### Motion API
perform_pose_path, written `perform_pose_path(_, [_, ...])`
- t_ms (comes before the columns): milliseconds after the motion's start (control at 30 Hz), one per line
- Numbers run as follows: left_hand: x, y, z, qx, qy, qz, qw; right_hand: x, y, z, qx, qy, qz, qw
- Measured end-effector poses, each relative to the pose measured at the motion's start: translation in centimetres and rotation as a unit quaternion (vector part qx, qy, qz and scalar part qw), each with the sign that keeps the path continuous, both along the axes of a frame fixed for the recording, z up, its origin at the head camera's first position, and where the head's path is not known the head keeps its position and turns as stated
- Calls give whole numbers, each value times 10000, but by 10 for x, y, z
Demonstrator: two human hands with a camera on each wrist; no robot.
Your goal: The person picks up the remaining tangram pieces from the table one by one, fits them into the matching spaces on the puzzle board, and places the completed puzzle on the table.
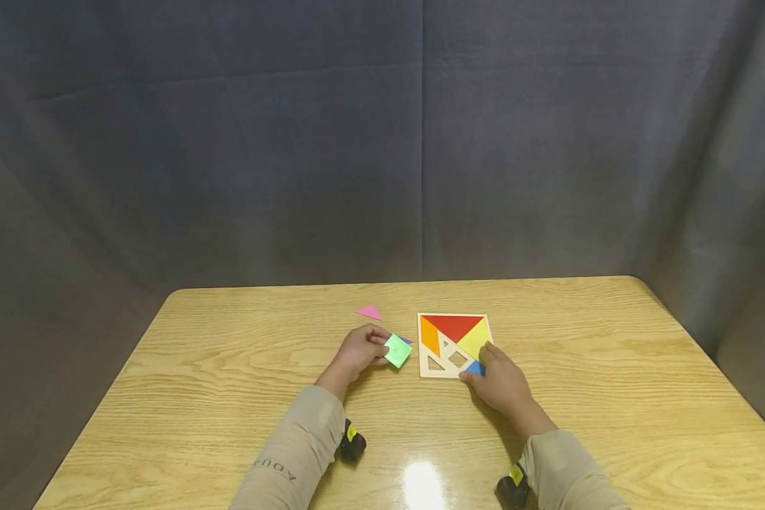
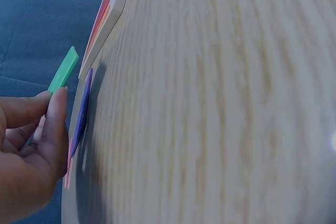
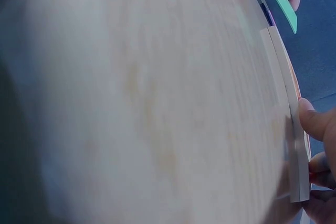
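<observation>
My left hand (image 1: 360, 352) pinches a green square tangram piece (image 1: 398, 351) between thumb and fingers, raised above the table just left of the tangram board (image 1: 428, 372). Below it lies a purple piece (image 2: 82, 114), mostly hidden by the green square in the head view. My right hand (image 1: 502, 379) grips the board's near right corner, thumb at the front edge and fingers along the right side. Set in the board are a red triangle (image 1: 452, 326), a yellow triangle (image 1: 477, 340), an orange parallelogram (image 1: 430, 336) and a blue piece (image 1: 476, 368), partly covered by the right hand.
A pink triangle (image 1: 370, 312) lies on the wooden table (image 1: 229, 368) beyond my left hand. Several cut-outs show bare in the board's near left part. Behind the table hangs a dark grey curtain (image 1: 293, 156).
</observation>
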State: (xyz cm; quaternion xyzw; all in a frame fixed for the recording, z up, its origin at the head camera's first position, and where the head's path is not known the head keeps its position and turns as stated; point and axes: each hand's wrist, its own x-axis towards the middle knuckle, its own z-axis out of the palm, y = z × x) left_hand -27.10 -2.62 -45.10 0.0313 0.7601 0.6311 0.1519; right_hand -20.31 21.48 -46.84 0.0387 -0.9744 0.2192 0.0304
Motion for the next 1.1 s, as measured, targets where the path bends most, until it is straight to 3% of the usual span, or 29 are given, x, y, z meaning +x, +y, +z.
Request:
perform_pose_path(300, [6,6,5,66,-5,4,10000,1,0,1,48,16,13,10000])
perform_pose_path(367, [3,7,-2,87,-1,25,10000,0,0,1,45,17,16,10000])
perform_pose_path(567, [3,13,-6,55,41,-10,10000,0,0,1,-29,5,12,10000])
perform_pose_path(1100, [9,22,-4,72,0,-172,9998,1,1,3,-21,-63,25,10000])
